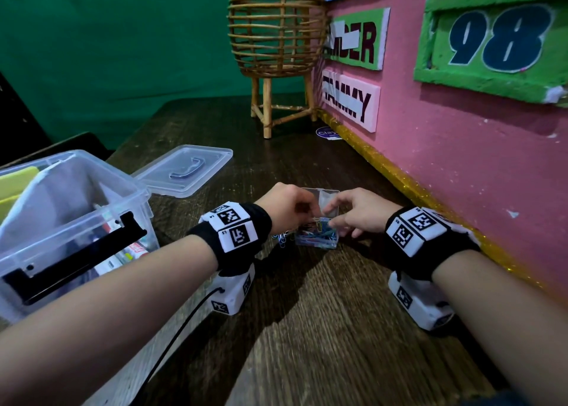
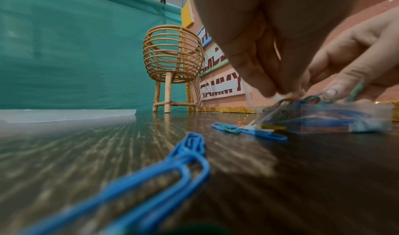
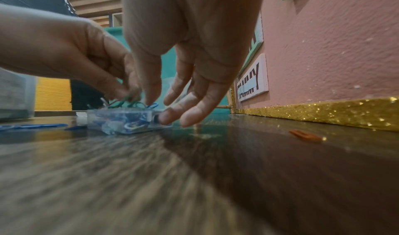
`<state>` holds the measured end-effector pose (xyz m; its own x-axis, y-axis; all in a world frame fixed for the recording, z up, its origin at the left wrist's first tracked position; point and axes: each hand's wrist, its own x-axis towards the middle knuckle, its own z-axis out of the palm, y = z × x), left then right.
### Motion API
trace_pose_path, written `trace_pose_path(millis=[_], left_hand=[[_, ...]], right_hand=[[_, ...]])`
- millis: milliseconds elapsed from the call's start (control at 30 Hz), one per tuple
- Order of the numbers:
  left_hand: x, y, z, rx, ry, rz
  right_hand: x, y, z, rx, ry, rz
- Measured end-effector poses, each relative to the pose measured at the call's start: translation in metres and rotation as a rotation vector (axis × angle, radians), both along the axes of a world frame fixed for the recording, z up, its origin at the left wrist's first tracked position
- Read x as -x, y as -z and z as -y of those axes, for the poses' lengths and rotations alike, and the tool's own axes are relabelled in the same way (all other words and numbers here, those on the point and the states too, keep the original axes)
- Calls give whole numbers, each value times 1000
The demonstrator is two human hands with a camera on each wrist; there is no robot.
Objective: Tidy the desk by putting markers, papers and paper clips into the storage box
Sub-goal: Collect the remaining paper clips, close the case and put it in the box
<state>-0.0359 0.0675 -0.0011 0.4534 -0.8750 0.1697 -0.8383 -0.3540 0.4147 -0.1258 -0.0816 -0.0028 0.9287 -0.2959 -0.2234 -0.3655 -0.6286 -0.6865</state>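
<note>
A small clear clip case (image 1: 316,242) sits on the desk, heaped with coloured paper clips (image 1: 319,228), its lid (image 1: 329,199) standing up behind. My left hand (image 1: 289,209) pinches clips (image 2: 285,100) at the top of the heap. My right hand (image 1: 353,215) reaches in from the right with fairly straight fingers (image 3: 190,109) against the case's (image 3: 125,120) right end and its thumb on the clips. Loose blue clips (image 2: 187,155) lie left of the case (image 2: 345,119), and an orange clip (image 3: 305,136) lies near the wall. The big clear storage box (image 1: 18,270) stands at left, holding markers and papers.
The storage box's lid (image 1: 184,172) lies flat behind it. A rattan basket stand (image 1: 276,52) is at the desk's far corner. A pink wall (image 1: 461,165) with a gold glitter strip (image 1: 399,175) runs along the right. Bare wood desk (image 1: 322,328) lies in front of the hands.
</note>
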Motion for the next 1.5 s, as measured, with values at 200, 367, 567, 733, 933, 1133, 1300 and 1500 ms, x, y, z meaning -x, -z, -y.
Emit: trace_pose_path(millis=[200,367,567,733,933,1133,1300,1500], left_hand=[[4,3,0,-92,270,-21],[3,1,-1,-141,295,32],[2,-4,-3,-116,5,266],[-6,7,-17,-396,62,145],[-12,5,-44,-342,-14,194],[5,2,-39,-259,267,132],[12,4,-16,-214,280,163],[1,5,-9,-309,-87,145]], right_hand=[[-1,0,0,12,25,17],[-1,-1,3,75,48,41],[-1,0,9,206,187,111],[-3,2,10,220,244,140],[-3,4,12,230,270,170],[-2,3,10,219,202,136],[0,2,10,236,257,168],[-1,3,13,221,311,158]])
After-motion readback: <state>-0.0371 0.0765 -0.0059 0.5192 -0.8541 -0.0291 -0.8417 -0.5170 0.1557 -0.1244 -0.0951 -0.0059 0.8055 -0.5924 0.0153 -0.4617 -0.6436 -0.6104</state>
